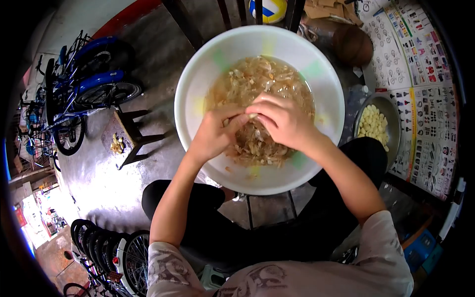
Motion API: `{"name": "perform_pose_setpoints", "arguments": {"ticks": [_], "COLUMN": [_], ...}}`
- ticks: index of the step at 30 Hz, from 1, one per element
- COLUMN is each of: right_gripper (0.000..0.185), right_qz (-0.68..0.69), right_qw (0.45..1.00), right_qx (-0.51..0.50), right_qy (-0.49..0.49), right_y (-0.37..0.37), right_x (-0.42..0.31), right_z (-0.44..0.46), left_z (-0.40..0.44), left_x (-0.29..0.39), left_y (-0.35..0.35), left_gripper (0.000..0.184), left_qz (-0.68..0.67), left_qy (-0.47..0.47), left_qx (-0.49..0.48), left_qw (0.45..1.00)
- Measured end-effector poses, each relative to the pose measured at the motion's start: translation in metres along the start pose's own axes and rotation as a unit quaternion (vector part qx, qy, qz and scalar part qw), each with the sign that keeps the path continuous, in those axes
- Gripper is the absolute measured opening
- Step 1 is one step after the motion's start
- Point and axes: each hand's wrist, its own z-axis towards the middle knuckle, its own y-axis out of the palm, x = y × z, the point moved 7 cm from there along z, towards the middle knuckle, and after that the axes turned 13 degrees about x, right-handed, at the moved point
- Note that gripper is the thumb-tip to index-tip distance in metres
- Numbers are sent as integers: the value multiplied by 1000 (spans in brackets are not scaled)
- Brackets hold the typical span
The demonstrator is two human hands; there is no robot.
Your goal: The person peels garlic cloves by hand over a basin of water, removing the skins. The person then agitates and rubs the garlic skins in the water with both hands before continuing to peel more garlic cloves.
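Shirt (302,279) nearest, both hands (216,132) (286,121) pinch a clove (253,116) inside basin rim (179,89)

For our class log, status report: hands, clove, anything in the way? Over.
Left hand and right hand together, pinching garlic clove. White basin below, garlic skins in water. Nothing blocking hands; metal bowl off right.

Round white plastic basin (190,101): soft green and yellow patches (rather cheerful) | thin papery peels (264,69): tan-brown | small peeled cloves (373,123): creamy | round ball (268,11): blue, yellow, white | pale short-sleeved shirt (316,279): darker swirls
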Motion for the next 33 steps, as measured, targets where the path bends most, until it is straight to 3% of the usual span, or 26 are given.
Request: {"name": "perform_pose_setpoints", "arguments": {"ticks": [6, 8, 10, 12, 14, 15, 16, 18, 19, 20, 22, 24, 26, 30, 33], "right_gripper": [18, 20, 27, 45, 51, 42, 42, 30, 25, 22, 21, 26, 30, 35, 35], "right_qz": [-25, 115, 166, 229, 334, 478, 474, 293, -18, -327, -193, -268, -357, -362, -359], "right_qw": [996, 964, 946, 929, 905, 842, 843, 812, 886, 855, 854, 809, 750, 782, 774], "right_qx": [-79, -122, -128, -152, -85, 11, 14, 166, 45, -82, -127, -303, -375, -385, -405], "right_qy": [40, 209, 248, 248, 251, 249, 253, 476, 462, 395, 466, 427, 411, 331, 327], "right_y": [-31, -51, -88, -133, -189, -215, -228, -253, -242, -227, -162, -96, -71, -34, -36], "right_x": [10, 23, 17, 15, 13, 21, 33, 94, 109, 117, 107, 131, 163, 225, 228], "right_z": [-9, -23, -34, -53, -76, -90, -104, -150, -173, -192, -211, -251, -279, -342, -336], "left_z": [0, 1, 1, -1, -5, -7, -8, -9, -7, -3, 3, 12, 16, 16, 14], "left_x": [-16, -7, 1, 2, 3, 5, 10, 20, 19, 22, 29, 23, 23, 19, 24], "left_y": [-5, -9, -13, -20, -23, -22, -20, -20, -18, -16, -15, -12, -8, -3, -5], "left_gripper": [19, 19, 20, 22, 24, 26, 26, 25, 25, 25, 26, 26, 26, 26, 26], "left_qz": [-11, -10, -16, 13, 22, 33, 30, 48, 28, 28, 63, 62, 52, 77, 94], "left_qy": [9, 3, 4, -3, 2, 2, 2, 5, 11, 12, 27, 44, 61, 33, 36], "left_qx": [28, 33, 34, 50, 48, 49, 44, 46, 60, 60, 76, 81, 86, 67, 66], "left_qw": [1000, 999, 999, 999, 999, 998, 999, 998, 998, 998, 995, 994, 993, 994, 993]}}
